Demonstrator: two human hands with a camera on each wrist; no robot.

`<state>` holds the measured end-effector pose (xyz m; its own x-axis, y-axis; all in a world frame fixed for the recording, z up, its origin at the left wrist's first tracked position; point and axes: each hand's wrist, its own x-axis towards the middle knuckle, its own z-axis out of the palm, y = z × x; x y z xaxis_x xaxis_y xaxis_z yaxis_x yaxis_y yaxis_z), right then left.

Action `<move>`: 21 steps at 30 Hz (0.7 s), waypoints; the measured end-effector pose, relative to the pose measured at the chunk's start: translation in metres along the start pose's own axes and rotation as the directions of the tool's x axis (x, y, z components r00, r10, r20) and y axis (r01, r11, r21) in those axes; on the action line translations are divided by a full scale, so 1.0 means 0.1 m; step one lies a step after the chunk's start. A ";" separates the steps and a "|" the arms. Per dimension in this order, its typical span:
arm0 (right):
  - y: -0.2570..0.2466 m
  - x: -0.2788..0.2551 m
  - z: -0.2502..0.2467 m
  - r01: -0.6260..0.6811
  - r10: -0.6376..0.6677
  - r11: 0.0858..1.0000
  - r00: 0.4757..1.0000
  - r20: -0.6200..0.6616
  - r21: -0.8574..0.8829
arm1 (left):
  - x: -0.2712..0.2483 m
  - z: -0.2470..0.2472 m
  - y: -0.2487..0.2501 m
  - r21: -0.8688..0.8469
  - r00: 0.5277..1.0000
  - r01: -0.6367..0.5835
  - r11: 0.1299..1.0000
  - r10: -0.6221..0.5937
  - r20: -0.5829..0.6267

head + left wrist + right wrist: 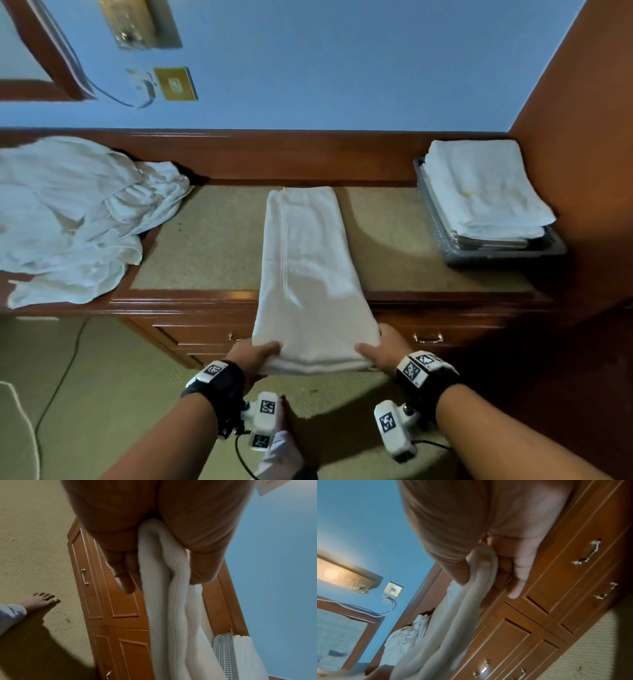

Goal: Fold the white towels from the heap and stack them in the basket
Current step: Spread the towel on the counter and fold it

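- Towel [305,260] folded into a long narrow strip, far end lying flat on the surface [219,240], near end drawn out past the front edge and held up over the drawers [445,337].
- Left hand [255,356] pinching the near left corner: thumb on top, fingers [123,573] curled under the layered edge.
- Right hand [383,349] pinching the near right corner the same way, fingers [518,574] beneath, thumb above.
- Both corners held level and apart, probably to keep the strip taut and square for bringing the near end over toward the far end.
- Far end left resting on the surface, likely as an anchor for that fold.
- Heap [68,219] of loose white towels on the left of the surface, well apart from the strip; plenty left to fold.
- Basket [445,236], grey and perforated, at the right end against the wooden side panel.
- Stack of folded towels [479,192] inside, rising above the rim; count unclear from here, several layers at least.
- Small yellowish mark on the top one; nature not discernible.
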<state>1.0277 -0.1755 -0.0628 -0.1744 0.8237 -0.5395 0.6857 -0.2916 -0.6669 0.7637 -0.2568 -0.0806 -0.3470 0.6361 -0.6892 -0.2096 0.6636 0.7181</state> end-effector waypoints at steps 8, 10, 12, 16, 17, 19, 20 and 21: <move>-0.23 -0.08 -0.18 0.230 -0.232 0.973 0.971 -0.054 -0.031 | -0.05 -0.14 0.27 0.181 0.960 -0.279 0.943 0.281 0.015; -0.37 -0.05 -0.24 0.284 -0.287 0.958 0.956 -0.066 -0.041 | -0.01 -0.20 0.44 0.210 0.903 -0.429 0.879 0.412 0.122; -0.53 -0.02 -0.31 0.316 -0.313 0.948 0.946 -0.090 0.026 | -0.01 -0.21 0.67 0.204 0.864 -0.493 0.846 0.447 0.232; -0.90 0.20 -0.50 0.400 -0.377 0.912 0.906 -0.193 0.095 | 0.04 -0.19 1.19 0.042 0.864 -0.459 0.887 0.435 0.256; -1.01 0.28 -0.55 0.400 -0.371 0.908 0.905 -0.210 0.122 | 0.09 -0.18 1.34 0.018 0.859 -0.465 0.885 0.447 0.249; -1.21 0.46 -0.66 0.398 -0.354 0.901 0.904 -0.238 0.172 | 0.22 -0.17 1.63 -0.009 0.847 -0.481 0.877 0.467 0.255; -1.30 0.56 -0.70 0.407 -0.359 0.896 0.899 -0.250 0.179 | 0.32 -0.16 1.77 -0.013 0.843 -0.487 0.873 0.475 0.252; -1.39 0.66 -0.75 0.422 -0.371 0.889 0.891 -0.263 0.177 | 0.41 -0.15 1.91 -0.013 0.842 -0.490 0.872 0.477 0.252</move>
<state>0.9739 -0.0441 0.0335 -0.2236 0.9697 -0.0981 0.4112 0.0026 -0.9116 0.6959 -0.1099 0.0294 -0.1620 0.9514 -0.2620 -0.0250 0.2614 0.9649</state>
